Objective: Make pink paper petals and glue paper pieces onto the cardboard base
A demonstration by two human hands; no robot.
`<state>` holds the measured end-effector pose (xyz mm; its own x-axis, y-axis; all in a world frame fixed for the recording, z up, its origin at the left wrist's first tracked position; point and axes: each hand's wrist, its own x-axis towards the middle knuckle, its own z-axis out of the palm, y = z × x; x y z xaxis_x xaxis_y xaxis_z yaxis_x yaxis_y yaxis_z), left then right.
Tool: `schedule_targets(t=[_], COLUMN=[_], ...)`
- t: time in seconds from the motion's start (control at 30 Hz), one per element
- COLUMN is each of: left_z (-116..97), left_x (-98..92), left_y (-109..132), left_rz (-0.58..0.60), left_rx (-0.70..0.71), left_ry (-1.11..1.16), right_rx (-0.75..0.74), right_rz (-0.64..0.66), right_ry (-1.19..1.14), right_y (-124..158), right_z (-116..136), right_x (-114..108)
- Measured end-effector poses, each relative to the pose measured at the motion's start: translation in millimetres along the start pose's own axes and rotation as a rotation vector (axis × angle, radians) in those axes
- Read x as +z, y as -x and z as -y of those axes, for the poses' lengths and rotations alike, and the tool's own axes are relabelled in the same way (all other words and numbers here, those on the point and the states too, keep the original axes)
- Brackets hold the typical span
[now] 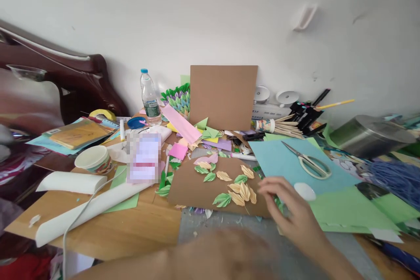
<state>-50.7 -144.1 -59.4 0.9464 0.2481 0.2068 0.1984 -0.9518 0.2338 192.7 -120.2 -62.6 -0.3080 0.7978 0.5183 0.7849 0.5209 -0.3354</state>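
Cluttered table (147, 223) by a white wall. Near its front edge the right hand (288, 210), fingers loosely curled, touches the leaf-covered brown card (190, 188) — likely steadying it; left hand (226, 253) blurred, grip unclear.

Before us: leaves (241, 190) on card (193, 188), our right hand (290, 212) at card's right edge. Scissors (308, 164) on sheet (278, 159), right of card. Behind card, board (223, 96) against wall (210, 17); bottle (150, 96) left of board.

The head-worn camera is looking forward and down from just behind and above the right hand (288, 210), sitting so close that a forearm (210, 258) below the hand is blurring. It is facing the wall (210, 17) beyond the hand, taking in the table (147, 223) spreading to both sides.
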Motion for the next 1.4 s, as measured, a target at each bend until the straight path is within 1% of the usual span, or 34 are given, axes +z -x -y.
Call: schedule_targets(t=[0.03, 0.07, 0.13, 0.17, 0.2, 0.3, 0.37, 0.43, 0.53, 0.63, 0.73, 0.83, 0.93, 1.0, 1.1, 1.2, 1.3, 1.4], left_z=[21, 40, 71, 82, 90, 103, 105, 107, 109, 112, 111, 106, 97, 91, 85, 83, 86, 93], left_x=[-5.2, -9.4, -13.3, -13.2, -12.3, -9.9, -12.0, -16.9, -24.7, -30.1, -37.0, -47.0, -52.2, -48.9, -36.2, -25.5, -26.2, -34.4], left_y=[6, 14, 33, 43, 52, 69, 73, 74, 74, 73, 72, 70, 71, 74, 82, 86, 83, 69], left_rz=[-0.021, -0.060, -0.086, -0.099, -0.074, -0.060, -0.042, -0.017, 0.015, 0.020, -0.003, -0.028, -0.032, -0.021, 0.003, 0.039, 0.053, 0.030], left_rx=[-0.065, -0.198, -0.344, -0.397, -0.439, -0.524, -0.546, -0.569, -0.613, -0.637, -0.627, -0.610, -0.600, -0.585, -0.555, -0.548, -0.552, -0.589], left_ry=[0.022, 0.099, 0.189, 0.180, 0.172, 0.135, 0.104, 0.091, 0.122, 0.143, 0.144, 0.151, 0.134, 0.124, 0.106, 0.086, 0.073, 0.051], right_rx=[0.019, 0.040, 0.081, 0.105, 0.133, 0.257, 0.348, 0.424, 0.530, 0.650, 0.703, 0.706, 0.689, 0.678, 0.651, 0.595, 0.559, 0.526], right_rz=[0.038, 0.063, 0.101, 0.114, 0.125, 0.141, 0.130, 0.093, 0.071, 0.095, 0.058, 0.032, 0.013, 0.016, 0.025, 0.021, -0.004, -0.032], right_ry=[0.002, 0.009, 0.029, 0.041, 0.050, 0.025, -0.017, -0.022, -0.040, -0.144, -0.201, -0.209, -0.221, -0.215, -0.188, -0.143, -0.106, -0.081], right_y=[11, 19, 27, 29, 30, 34, 39, 46, 49, 43, 33, 31, 41, 52, 66, 72, 71, 68], right_z=[-2, -5, -15, -21, -26, -36, -39, -42, -44, -43, -39, -36, -32, -30, -27, -26, -26, -27], right_x=[2, 6, 17, 23, 29, 42, 47, 50, 51, 47, 40, 33, 30, 32, 36, 40, 42, 42])
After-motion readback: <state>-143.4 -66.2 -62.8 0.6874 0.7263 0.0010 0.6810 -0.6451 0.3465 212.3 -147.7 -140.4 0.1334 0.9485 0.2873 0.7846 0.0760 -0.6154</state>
